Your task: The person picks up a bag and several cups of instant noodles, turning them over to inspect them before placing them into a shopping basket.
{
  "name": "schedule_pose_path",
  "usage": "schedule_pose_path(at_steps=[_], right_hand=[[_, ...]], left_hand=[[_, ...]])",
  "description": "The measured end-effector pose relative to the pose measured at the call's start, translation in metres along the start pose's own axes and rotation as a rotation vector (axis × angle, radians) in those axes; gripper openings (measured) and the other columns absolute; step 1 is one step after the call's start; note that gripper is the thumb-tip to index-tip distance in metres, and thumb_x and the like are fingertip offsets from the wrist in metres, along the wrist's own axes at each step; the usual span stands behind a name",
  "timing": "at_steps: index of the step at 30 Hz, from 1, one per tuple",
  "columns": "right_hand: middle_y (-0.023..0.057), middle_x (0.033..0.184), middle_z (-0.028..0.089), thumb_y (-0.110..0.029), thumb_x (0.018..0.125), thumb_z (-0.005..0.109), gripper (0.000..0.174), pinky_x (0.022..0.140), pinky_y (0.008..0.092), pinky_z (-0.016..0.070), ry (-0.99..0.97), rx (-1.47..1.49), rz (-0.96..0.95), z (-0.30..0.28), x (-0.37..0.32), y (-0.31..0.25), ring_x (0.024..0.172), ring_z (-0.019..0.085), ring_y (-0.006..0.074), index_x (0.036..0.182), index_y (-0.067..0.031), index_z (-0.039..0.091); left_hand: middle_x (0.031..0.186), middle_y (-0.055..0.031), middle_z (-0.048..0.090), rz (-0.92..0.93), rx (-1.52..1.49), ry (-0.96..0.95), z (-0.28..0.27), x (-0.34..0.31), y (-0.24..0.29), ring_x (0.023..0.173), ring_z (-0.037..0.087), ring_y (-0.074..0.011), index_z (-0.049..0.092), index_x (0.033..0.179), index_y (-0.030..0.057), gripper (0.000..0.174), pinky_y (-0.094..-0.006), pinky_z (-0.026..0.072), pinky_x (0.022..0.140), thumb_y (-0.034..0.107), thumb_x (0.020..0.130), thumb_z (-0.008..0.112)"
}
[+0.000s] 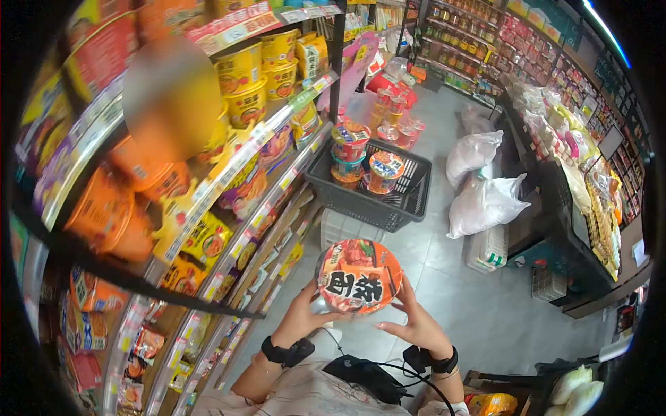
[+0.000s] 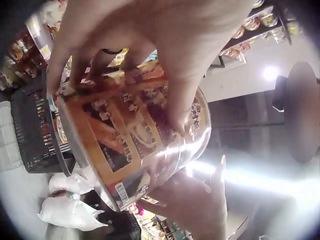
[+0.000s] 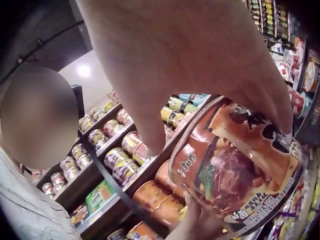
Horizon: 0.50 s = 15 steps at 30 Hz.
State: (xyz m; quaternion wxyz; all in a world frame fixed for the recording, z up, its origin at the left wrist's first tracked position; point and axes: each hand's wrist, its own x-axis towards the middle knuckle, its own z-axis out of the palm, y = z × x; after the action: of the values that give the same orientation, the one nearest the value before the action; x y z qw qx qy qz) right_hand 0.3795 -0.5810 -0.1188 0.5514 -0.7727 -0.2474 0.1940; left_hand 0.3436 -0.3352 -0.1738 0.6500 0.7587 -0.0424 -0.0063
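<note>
An orange-red instant noodle bowl (image 1: 359, 277) is held up in front of the body, its printed lid facing the head camera. My left hand (image 1: 303, 317) grips its left side; in the left wrist view the thumb presses the wall of the noodle bowl (image 2: 135, 125). On the opposite side, the fingers of my right hand (image 1: 418, 320) hold the bowl. The right thumb stands apart from it in the right wrist view, where the lid of the noodle bowl (image 3: 235, 172) shows a meat picture.
Beyond the bowl, a dark shopping basket (image 1: 361, 210) on the floor contains several noodle cups (image 1: 386, 171). Shelves of noodle packs and orange tubs (image 1: 104, 208) run along the left. White bags (image 1: 485, 204) and a dark produce stand (image 1: 562, 229) are on the right.
</note>
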Motion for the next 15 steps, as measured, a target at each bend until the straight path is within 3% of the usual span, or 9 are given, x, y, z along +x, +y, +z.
schedule_pose_path(at_steps=[4,7,8,13,15], right_hand=[[0.0212,0.139,0.024,-0.020,0.073,0.072,0.101,0.097,0.0456,0.0339,0.146,-0.012,0.051,-0.052,0.051,0.021,0.129,0.028,0.0304,0.139,-0.0066,-0.003],[0.0190,0.137,0.028,-0.018,0.074,0.072,0.094,0.096,0.0456,0.0355,0.219,0.040,0.110,-0.084,0.089,0.045,0.126,0.031,0.0286,0.138,-0.0067,0.005],[0.0181,0.136,0.030,-0.016,0.074,0.072,0.092,0.096,0.0445,0.0364,0.237,0.052,0.113,-0.094,0.100,0.054,0.125,0.033,0.0278,0.138,-0.0071,0.007],[0.0174,0.132,0.035,-0.015,0.075,0.071,0.087,0.095,0.0407,0.0388,0.198,0.145,0.148,-0.155,0.150,0.097,0.122,0.037,0.0243,0.136,-0.0062,0.011],[0.0160,0.135,0.031,-0.014,0.076,0.070,0.088,0.097,0.0411,0.0366,0.135,0.189,0.121,-0.187,0.179,0.129,0.123,0.035,0.0243,0.137,-0.0079,0.007]], left_hand=[[0.120,-0.0132,0.049,0.028,0.023,-0.225,0.004,0.093,-0.001,0.113,0.047,-0.0222,0.037,0.127,0.0020,0.070,-0.0330,0.0374,0.094,0.019,0.070,0.075],[0.122,-0.0108,0.048,-0.082,-0.135,-0.290,0.013,0.143,-0.002,0.112,0.046,-0.0182,0.030,0.131,0.0002,0.066,-0.0312,0.0359,0.096,0.014,0.078,0.067],[0.121,-0.0096,0.047,-0.190,-0.247,-0.327,0.016,0.158,0.001,0.111,0.045,-0.0161,0.025,0.133,0.0006,0.061,-0.0296,0.0364,0.094,0.016,0.085,0.060],[0.120,-0.0090,0.047,-0.145,-0.190,-0.221,0.054,0.233,-0.029,0.111,0.044,-0.0141,0.030,0.130,-0.0010,0.053,-0.0273,0.0354,0.094,0.021,0.088,0.055],[0.120,-0.0087,0.048,-0.064,-0.173,-0.175,0.068,0.273,-0.042,0.110,0.044,-0.0140,0.032,0.128,-0.0010,0.052,-0.0272,0.0353,0.094,0.021,0.088,0.056]])
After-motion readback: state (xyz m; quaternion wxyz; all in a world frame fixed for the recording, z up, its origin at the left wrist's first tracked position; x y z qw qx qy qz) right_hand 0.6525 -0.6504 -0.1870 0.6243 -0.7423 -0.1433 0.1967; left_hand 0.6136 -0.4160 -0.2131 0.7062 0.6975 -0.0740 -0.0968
